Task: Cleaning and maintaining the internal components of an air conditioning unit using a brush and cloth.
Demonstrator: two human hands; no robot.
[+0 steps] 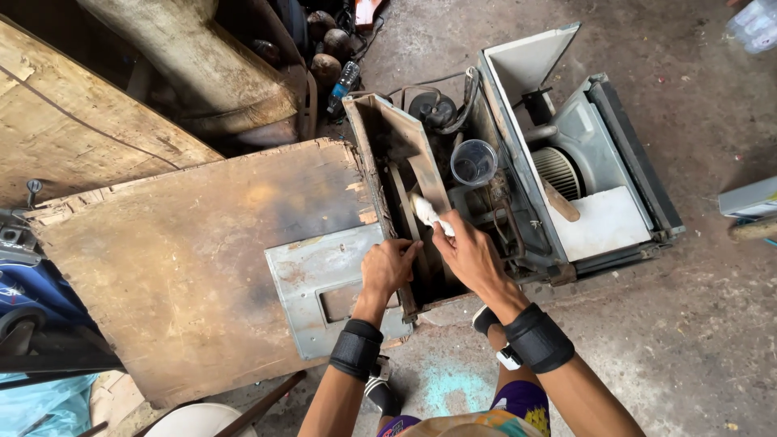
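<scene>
An opened, rusty window air-conditioner unit (566, 174) lies on the concrete floor in front of me. My left hand (387, 267) grips the near edge of its dirty metal housing (380, 142). My right hand (469, 255) holds a white brush (426, 212) inside the housing, against the rusty inner wall. A clear plastic cup (473, 162) sits in the unit's middle, near the black compressor (433, 109). The round blower wheel (557, 171) shows on the right side. Both wrists wear black bands.
A grey metal panel (324, 283) with a rectangular cut-out lies on a large worn plywood board (178, 259) at the left. Beyond are a thick pipe (194, 61), coconuts (328, 40) and a plastic bottle (344, 85). A blue machine (20, 291) stands at far left.
</scene>
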